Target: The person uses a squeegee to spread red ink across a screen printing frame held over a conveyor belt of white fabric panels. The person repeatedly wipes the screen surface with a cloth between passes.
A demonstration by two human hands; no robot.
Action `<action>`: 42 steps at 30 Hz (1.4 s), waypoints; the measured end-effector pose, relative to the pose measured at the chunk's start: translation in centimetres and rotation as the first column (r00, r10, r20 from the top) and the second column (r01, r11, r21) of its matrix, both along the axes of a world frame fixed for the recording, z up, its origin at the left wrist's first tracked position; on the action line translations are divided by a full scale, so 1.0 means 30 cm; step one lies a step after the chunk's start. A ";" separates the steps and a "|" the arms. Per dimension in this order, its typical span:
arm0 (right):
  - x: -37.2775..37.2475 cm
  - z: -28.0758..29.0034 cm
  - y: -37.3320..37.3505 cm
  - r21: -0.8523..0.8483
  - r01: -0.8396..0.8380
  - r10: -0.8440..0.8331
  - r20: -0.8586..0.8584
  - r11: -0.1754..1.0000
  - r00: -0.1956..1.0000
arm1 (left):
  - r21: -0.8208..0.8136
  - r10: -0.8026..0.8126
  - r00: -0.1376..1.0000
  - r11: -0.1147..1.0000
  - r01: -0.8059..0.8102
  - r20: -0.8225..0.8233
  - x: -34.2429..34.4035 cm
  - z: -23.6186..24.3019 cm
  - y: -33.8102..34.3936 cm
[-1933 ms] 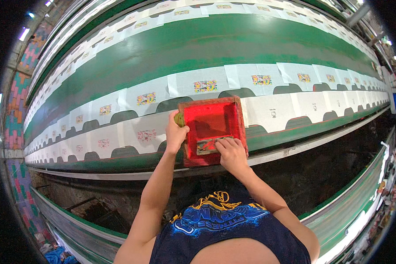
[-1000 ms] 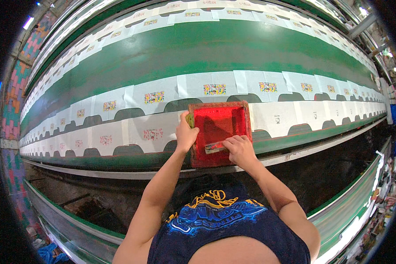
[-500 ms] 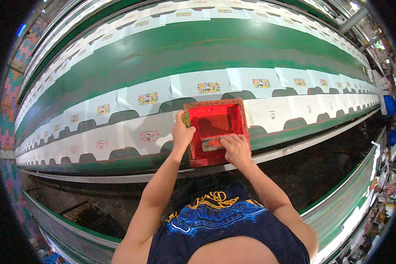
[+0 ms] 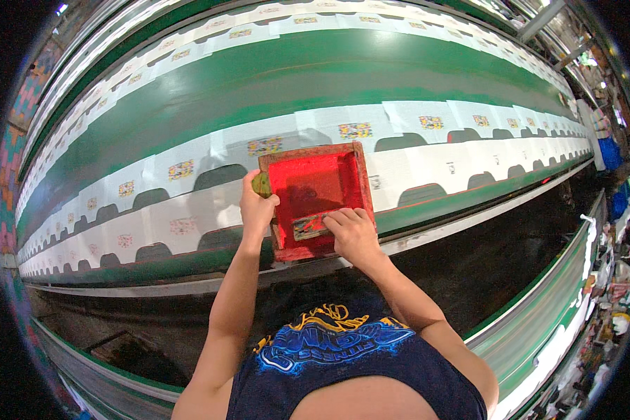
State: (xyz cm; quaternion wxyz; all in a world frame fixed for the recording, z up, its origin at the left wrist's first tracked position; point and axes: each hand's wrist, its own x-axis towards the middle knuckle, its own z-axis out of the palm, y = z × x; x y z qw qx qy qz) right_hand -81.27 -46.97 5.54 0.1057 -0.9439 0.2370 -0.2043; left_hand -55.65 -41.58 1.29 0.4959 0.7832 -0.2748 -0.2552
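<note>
A wooden screen-printing frame (image 4: 313,151) with red ink coating its inside is between my hands, over the front row of white fabric pieces. My left hand (image 4: 255,210) grips its left side, beside a green piece (image 4: 261,184) on the rim. Fingers of my right hand (image 4: 353,232) are closed round a red-stained squeegee (image 4: 304,229) inside the frame's near part. To the left, a white piece carries a pink print (image 4: 183,226); to the right, a small dark print (image 4: 376,182) shows beside the rim. A shadow lies on the fabric beyond the frame.
A long green printing table (image 4: 210,87) crosses the view, with rows of pale pieces bearing multicoloured prints (image 4: 355,130). A pale rail (image 4: 462,218) runs along its near edge. Another green table (image 4: 532,308) lies behind me at right, near mixed clutter (image 4: 619,294).
The frame, squeegee and both hands have shifted right relative to the fabric, and the view has shifted too. A shadow now shows on the fabric beyond the frame. Both grips stay the same.
</note>
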 end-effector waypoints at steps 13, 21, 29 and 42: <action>-0.472 -0.066 -0.302 0.053 0.056 -0.054 -0.034 0.997 0.998 | 0.080 -0.060 0.997 0.995 0.064 -0.052 -0.468 -0.093 -0.328; -0.503 -0.076 -0.293 0.109 0.045 -0.043 -0.020 0.993 0.999 | 0.137 -0.049 0.997 0.989 0.057 -0.062 -0.461 -0.121 -0.335; -0.517 -0.075 -0.294 0.080 0.036 -0.036 0.000 0.996 0.999 | 0.156 -0.085 0.996 0.985 0.081 0.019 -0.470 -0.103 -0.345; -0.308 -0.113 -0.637 0.002 0.066 -0.066 -0.016 0.998 0.998 | 0.147 -0.141 0.985 0.981 0.125 0.102 -0.482 -0.109 -0.346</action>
